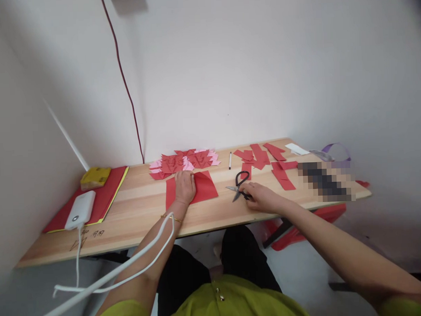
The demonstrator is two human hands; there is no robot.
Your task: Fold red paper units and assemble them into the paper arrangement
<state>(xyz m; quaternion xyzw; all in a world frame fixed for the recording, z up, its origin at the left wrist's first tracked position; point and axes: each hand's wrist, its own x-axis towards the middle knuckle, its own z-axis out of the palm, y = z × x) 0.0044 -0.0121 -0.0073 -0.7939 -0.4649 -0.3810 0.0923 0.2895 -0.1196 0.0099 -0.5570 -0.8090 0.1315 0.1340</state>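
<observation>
A sheet of red paper (205,186) lies on the wooden table near the middle, part of it slightly raised. My left hand (185,186) rests on it with the fingers curled in, gripping the paper near its far edge. To the right, my right hand (262,197) is closed on one handle of a pair of scissors (237,190) with black loops. The scissor blades are spread and point left, low over the tabletop and apart from the paper. Behind my left hand sits a pile of folded red and pink paper pieces (176,164).
Cut red strips (259,155) are scattered at the back right, beside a white pen (230,160). On the left, a white power bank (80,209) with a cable and a yellow packet (95,177) lie on red sheets (62,213). A white cable (124,262) crosses my left forearm.
</observation>
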